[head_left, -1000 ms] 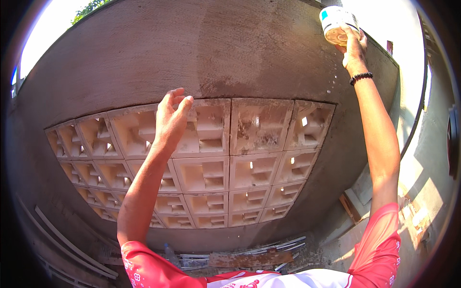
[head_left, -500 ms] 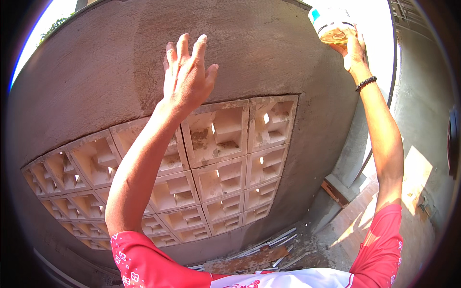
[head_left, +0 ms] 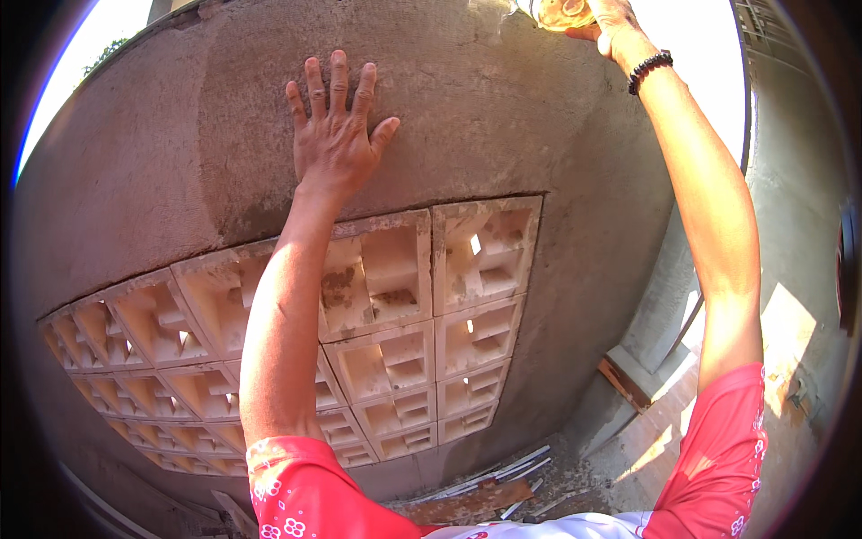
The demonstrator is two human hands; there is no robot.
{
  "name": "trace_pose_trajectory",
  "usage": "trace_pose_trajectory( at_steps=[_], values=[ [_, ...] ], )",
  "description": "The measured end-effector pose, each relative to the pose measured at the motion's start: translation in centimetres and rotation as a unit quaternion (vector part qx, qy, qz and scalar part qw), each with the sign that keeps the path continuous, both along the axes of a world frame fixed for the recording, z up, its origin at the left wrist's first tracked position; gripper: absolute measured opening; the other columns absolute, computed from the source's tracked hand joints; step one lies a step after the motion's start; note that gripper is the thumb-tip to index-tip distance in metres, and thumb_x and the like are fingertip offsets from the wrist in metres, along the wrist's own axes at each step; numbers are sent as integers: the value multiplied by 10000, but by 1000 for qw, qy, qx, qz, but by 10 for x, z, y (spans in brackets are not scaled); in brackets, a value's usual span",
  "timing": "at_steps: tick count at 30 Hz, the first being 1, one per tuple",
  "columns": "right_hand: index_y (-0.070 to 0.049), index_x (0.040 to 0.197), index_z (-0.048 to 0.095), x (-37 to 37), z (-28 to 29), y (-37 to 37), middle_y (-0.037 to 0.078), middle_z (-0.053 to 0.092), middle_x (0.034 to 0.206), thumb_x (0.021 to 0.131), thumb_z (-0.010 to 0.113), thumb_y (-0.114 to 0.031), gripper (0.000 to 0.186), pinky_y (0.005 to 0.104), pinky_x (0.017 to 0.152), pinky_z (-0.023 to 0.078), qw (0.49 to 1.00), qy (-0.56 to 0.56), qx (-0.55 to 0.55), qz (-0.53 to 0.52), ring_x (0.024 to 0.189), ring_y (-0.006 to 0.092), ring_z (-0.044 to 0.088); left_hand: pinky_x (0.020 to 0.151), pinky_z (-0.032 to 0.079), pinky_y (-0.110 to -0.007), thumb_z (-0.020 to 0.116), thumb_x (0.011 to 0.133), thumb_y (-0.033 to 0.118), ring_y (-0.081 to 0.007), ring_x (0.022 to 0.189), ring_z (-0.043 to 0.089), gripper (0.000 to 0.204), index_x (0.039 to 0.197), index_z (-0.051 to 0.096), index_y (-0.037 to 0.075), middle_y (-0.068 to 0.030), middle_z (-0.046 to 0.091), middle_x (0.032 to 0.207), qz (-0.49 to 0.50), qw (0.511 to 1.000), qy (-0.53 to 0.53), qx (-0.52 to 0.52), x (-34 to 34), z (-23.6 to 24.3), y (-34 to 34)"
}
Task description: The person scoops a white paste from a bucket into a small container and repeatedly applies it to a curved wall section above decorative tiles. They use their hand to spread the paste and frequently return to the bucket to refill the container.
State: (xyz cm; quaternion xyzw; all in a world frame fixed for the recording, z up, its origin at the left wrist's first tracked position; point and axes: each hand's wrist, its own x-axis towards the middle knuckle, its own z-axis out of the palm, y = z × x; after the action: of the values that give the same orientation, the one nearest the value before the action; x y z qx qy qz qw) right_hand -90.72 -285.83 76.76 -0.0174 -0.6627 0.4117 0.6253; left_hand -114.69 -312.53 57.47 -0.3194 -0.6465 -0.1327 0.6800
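My left hand point(head_left: 334, 135) lies with fingers spread on the darker, damp-looking patch of the grey plastered wall point(head_left: 135, 216), above a grid of pale breeze blocks point(head_left: 375, 274). My right hand point(head_left: 612, 27) is raised at the top right, gripping a round container point(head_left: 558, 13) that is partly cut off by the frame edge. Its yellowish bottom faces me, and what looks like liquid shows at its left side against the wall. A dark bead bracelet point(head_left: 649, 70) circles my right wrist.
A concrete ledge with a brown board point(head_left: 626, 381) stands at the lower right, beside a sunlit floor point(head_left: 651, 449). Thin white strips and planks point(head_left: 494, 485) lie along the wall's foot. A bright opening and a side wall point(head_left: 790, 198) are on the right.
My left hand has risen and spread out onto the wall. My right hand and the container have shifted left and up in view, toward the wall's top. The view has also turned.
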Motion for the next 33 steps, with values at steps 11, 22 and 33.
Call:
trace_pose_trajectory(
  at_steps=[11,22,33],
  values=[
    [-48,1191,487,48,-38,82,159,543,1119,798,709,-380,561,425,781,545,994,100,9,-33,1016,283,575,1158,-147,-519,384,873,725,-300,1453,-221,875,1553,62,278,-71,-120,1611,-12,995,-40,-86,-15,9,-23],
    [-39,1214,476,104,-33,149,177,540,1177,770,736,-382,618,417,829,542,976,-66,102,-183,1036,291,589,1174,-114,-514,518,799,716,-300,1460,-200,986,1549,25,306,-36,-134,1611,158,957,-214,-118,37,17,-6],
    [-37,819,619,86,-36,143,106,645,778,894,544,-231,221,367,560,496,992,69,14,-103,671,217,624,1177,-96,-514,525,825,678,-296,1465,-189,965,1547,1,311,-30,-146,1611,21,997,-1,-78,-12,6,-12]
  ],
)
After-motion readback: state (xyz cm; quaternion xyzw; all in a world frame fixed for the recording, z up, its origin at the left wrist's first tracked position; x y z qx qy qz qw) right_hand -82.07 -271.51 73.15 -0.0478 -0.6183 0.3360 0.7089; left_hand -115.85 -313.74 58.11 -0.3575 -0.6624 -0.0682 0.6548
